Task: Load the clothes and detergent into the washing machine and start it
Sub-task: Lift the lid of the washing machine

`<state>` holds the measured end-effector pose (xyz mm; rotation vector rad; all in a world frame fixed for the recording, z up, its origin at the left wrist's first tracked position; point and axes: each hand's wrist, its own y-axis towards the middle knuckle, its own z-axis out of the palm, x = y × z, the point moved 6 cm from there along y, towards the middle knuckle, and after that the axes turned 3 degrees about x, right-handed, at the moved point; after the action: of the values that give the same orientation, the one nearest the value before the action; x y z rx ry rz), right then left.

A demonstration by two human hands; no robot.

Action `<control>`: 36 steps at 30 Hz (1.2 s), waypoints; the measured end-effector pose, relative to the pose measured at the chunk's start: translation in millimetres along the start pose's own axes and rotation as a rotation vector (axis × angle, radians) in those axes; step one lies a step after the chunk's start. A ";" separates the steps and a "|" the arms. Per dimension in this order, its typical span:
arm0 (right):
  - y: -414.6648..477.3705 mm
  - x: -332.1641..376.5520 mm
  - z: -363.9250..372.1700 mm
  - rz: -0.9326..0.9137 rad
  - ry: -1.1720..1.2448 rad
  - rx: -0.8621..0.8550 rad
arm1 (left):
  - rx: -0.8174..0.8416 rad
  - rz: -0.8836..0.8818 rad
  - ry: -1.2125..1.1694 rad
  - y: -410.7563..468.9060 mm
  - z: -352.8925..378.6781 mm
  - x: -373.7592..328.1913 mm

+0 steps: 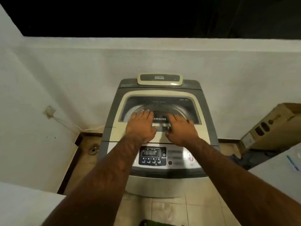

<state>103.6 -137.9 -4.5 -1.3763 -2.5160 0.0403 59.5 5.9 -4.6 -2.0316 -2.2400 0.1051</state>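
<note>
- While its lid (160, 110) lies shut, the washing machine (158, 128) stands at centre, display (150, 152) lit.
- Left hand (140, 126) flat, fingers (143, 114) together; right hand (180, 129) curled on the lid handle (161, 126).
- Cardboard box (270, 128) at three o'clock.
- Risk: a one-sided pull may let the lid slip and slam.

A low white wall (65, 66) runs across the room, with darkness (146, 13) above its top edge. On the left wall a socket plate (49, 111) feeds a white cable (73, 126) along to the corner. The floor (169, 209) is pale tile with a dark skirting strip (71, 162) and a round drain (93, 150). A cardboard box (273, 126) leans at the right.
</note>
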 end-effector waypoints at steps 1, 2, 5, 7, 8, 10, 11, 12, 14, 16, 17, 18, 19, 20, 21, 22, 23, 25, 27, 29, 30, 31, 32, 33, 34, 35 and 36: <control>2.3 0.0 8.9 0.006 -0.016 0.044 | 0.046 0.008 0.003 0.3 8.9 -0.2; 5.0 0.7 15.7 0.007 -0.026 0.065 | 0.071 0.028 -0.012 0.9 16.7 -0.4; 5.4 -0.3 27.2 0.022 -0.048 0.061 | 0.091 0.056 -0.054 -1.6 32.1 -2.4; 7.1 1.9 26.9 0.022 -0.049 0.042 | 0.068 0.063 -0.061 -0.2 31.0 -4.3; 7.6 3.5 24.5 0.026 -0.044 0.047 | 0.048 0.067 -0.048 0.6 27.5 -4.9; 9.2 4.8 22.8 0.043 -0.013 0.068 | 0.042 0.077 -0.045 2.7 25.1 -5.6; 9.8 4.9 21.1 0.053 0.017 0.067 | 0.037 0.085 -0.050 3.3 24.0 -5.7; 10.4 4.5 19.2 0.058 0.050 0.066 | 0.036 0.097 -0.056 3.9 23.7 -5.7; 10.6 3.6 15.3 0.061 0.079 0.071 | 0.033 0.123 -0.062 3.9 23.8 -3.9; 9.0 3.7 10.9 0.044 0.059 0.063 | 0.015 0.152 -0.045 0.9 22.9 -3.0; 7.5 4.6 7.8 0.034 0.042 0.047 | -0.003 0.166 -0.035 -0.7 21.7 -2.5; 5.9 5.8 4.6 0.024 0.029 0.029 | -0.021 0.180 -0.038 -2.7 19.5 -1.9; 4.6 7.0 -0.9 0.018 0.019 0.004 | -0.050 0.195 -0.040 -3.6 14.4 -1.0; 3.2 8.6 -7.5 0.012 0.010 -0.022 | -0.073 0.217 -0.034 -4.4 8.7 0.0; 1.8 10.6 -15.6 0.009 -0.001 -0.048 | -0.103 0.239 -0.019 -5.4 0.8 1.0; 0.7 12.8 -25.5 0.002 -0.012 -0.080 | -0.142 0.260 -0.003 -5.7 -9.2 2.4; -0.2 14.8 -35.1 -0.003 -0.019 -0.113 | -0.182 0.275 0.014 -6.2 -19.0 4.0; -2.0 18.8 -57.9 -0.009 -0.029 -0.182 | -0.269 0.285 0.047 -6.3 -43.2 7.4; -0.7 23.7 -84.1 -0.021 -0.036 -0.263 | -0.352 0.284 0.066 -2.7 -70.0 10.4; 5.8 26.4 -109.6 -0.014 -0.058 -0.337 | -0.403 0.259 0.063 5.5 -97.1 12.9; 10.5 27.8 -121.6 -0.009 -0.072 -0.366 | -0.419 0.237 0.060 10.7 -110.2 14.6; 16.2 29.0 -131.7 -0.004 -0.081 -0.389 | -0.426 0.212 0.064 16.6 -121.4 16.2; 22.1 30.0 -140.4 -0.001 -0.085 -0.414 | -0.433 0.189 0.073 23.0 -131.0 17.4; 27.6 30.8 -147.3 0.001 -0.088 -0.439 | -0.440 0.169 0.087 28.5 -138.0 18.0; 33.1 30.8 -153.3 0.006 -0.093 -0.468 | -0.449 0.150 0.103 34.1 -144.2 19.2; 38.3 30.7 -158.8 0.009 -0.101 -0.497 | -0.457 0.129 0.118 39.4 -149.7 21.0; 44.3 29.8 -163.3 0.013 -0.110 -0.522 | -0.459 0.105 0.131 45.1 -155.0 23.0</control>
<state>165.6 -106.1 152.5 -1.6061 -2.7254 -0.5926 122.3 29.1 144.1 -2.2860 -2.2276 -0.5664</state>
